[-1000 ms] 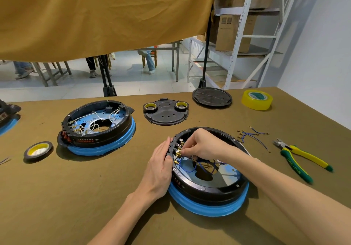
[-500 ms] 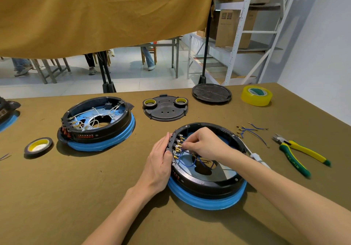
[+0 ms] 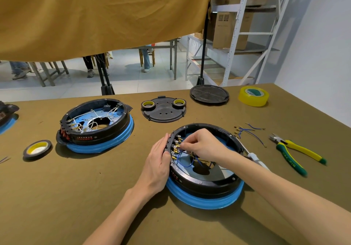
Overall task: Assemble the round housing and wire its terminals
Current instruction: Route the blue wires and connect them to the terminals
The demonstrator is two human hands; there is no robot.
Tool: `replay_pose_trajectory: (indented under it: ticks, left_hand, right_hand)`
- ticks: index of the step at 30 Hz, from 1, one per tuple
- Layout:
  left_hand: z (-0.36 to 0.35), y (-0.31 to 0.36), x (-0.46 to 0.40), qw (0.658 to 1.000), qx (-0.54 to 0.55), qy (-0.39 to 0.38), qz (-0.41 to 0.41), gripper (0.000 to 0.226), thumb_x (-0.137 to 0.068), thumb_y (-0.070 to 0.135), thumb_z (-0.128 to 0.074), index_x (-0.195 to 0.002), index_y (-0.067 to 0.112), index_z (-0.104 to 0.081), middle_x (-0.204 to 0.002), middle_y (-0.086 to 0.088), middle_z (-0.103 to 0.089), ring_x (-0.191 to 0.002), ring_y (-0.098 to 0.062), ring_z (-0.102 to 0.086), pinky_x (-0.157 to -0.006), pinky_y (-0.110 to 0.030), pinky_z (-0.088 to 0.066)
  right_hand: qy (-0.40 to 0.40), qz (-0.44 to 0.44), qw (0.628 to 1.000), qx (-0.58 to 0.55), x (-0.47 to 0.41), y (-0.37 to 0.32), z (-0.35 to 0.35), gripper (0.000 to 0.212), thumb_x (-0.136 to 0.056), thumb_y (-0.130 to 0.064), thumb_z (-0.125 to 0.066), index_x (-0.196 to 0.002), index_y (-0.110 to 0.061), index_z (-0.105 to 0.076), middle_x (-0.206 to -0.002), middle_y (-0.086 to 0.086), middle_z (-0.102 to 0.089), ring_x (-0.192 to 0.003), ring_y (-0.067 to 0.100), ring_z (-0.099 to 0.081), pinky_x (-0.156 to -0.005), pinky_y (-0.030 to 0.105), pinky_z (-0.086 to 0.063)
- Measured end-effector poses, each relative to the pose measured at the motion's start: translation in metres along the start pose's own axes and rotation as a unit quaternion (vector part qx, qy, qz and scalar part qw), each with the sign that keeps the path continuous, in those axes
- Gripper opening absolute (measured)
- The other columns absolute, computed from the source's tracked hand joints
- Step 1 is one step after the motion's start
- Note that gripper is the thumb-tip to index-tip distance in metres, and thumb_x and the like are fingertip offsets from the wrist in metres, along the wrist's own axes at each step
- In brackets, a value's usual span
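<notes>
A round black housing (image 3: 205, 185) on a blue base lies in front of me, open on top. Brass terminals (image 3: 175, 146) line its inner left wall, with blue wires (image 3: 187, 164) looping from them. My left hand (image 3: 158, 164) presses flat against the housing's outer left wall with straight fingers. My right hand (image 3: 201, 144) reaches inside, fingers curled, and pinches a wire end at the terminals; the fingertips hide the connector. Loose blue wires (image 3: 250, 132) with brass ends lie on the table to the right.
A second wired housing (image 3: 98, 128) sits at the left. A black cover plate (image 3: 164, 111) carrying two small tape rolls and a round lid (image 3: 209, 93) lie behind. Yellow tape (image 3: 253, 96), green-yellow pliers (image 3: 296, 154), a black tape roll (image 3: 37, 148) and a white-handled tool (image 3: 256, 159) surround the work.
The view shifted slightly. My right hand's fingers worked a little along the terminal row; my left hand stayed pressed on the housing wall.
</notes>
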State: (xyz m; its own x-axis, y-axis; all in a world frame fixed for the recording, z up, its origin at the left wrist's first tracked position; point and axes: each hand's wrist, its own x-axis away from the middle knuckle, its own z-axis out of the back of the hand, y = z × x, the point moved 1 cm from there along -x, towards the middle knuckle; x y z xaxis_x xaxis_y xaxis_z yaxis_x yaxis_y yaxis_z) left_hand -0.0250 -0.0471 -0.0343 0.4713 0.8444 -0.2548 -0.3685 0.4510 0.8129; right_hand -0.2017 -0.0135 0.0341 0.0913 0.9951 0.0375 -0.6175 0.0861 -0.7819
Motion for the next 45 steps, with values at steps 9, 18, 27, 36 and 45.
replay_pose_trajectory:
  ticks: [9, 18, 27, 36, 45]
  left_hand:
    - [0.019, 0.056, -0.006, 0.986, 0.064, 0.127, -0.089, 0.013, -0.097, 0.028, -0.065, -0.106, 0.033, -0.074, -0.102, 0.019, -0.072, -0.108, -0.005, -0.062, -0.091, -0.018, -0.044]
    - [0.021, 0.086, -0.015, 0.951, 0.308, -0.002, -0.021, 0.019, -0.088, 0.022, -0.077, -0.107, 0.023, -0.081, -0.106, -0.001, -0.079, -0.106, -0.017, -0.073, -0.086, -0.021, -0.057]
    - [-0.004, 0.094, -0.027, 0.917, 0.397, -0.029, 0.003, 0.023, -0.087, 0.027, -0.075, -0.106, 0.016, -0.081, -0.106, -0.011, -0.078, -0.105, -0.025, -0.074, -0.091, -0.03, -0.058]
    - [-0.02, 0.104, -0.054, 0.989, 0.066, -0.103, -0.081, 0.009, -0.099, 0.022, -0.066, -0.098, 0.022, -0.075, -0.082, 0.004, -0.074, -0.067, -0.008, -0.067, -0.065, -0.019, -0.054]
    - [-0.042, 0.104, -0.065, 0.958, -0.12, -0.225, -0.134, 0.009, -0.098, 0.033, -0.067, -0.101, 0.032, -0.074, -0.086, 0.017, -0.069, -0.077, 0.001, -0.065, -0.069, -0.019, -0.056]
  right_hand:
    - [0.035, 0.077, 0.959, -0.269, 0.025, -0.006, 0.018, 0.013, -0.096, -0.019, -0.071, -0.103, -0.012, -0.08, -0.084, 0.009, -0.077, -0.077, 0.016, -0.07, -0.074, 0.025, -0.056]
    - [0.007, 0.057, 0.94, -0.336, 0.04, 0.002, 0.031, 0.025, -0.087, -0.032, -0.076, -0.103, -0.013, -0.082, -0.086, 0.007, -0.075, -0.08, 0.013, -0.068, -0.078, 0.028, -0.054]
    - [-0.009, 0.069, 0.922, -0.38, 0.049, 0.016, 0.053, 0.028, -0.096, -0.034, -0.067, -0.105, -0.011, -0.081, -0.101, 0.012, -0.078, -0.092, 0.02, -0.072, -0.08, 0.025, -0.057]
    - [0.25, -0.081, 0.965, -0.024, 0.026, 0.075, 0.081, 0.022, -0.106, -0.027, -0.049, -0.105, -0.02, -0.07, -0.095, -0.009, -0.068, -0.088, 0.003, -0.061, -0.074, 0.022, -0.046]
    - [0.219, -0.066, 0.973, 0.004, 0.022, 0.088, 0.063, 0.031, -0.107, -0.032, -0.046, -0.1, -0.017, -0.072, -0.085, -0.008, -0.067, -0.075, 0.005, -0.057, -0.064, 0.022, -0.039]
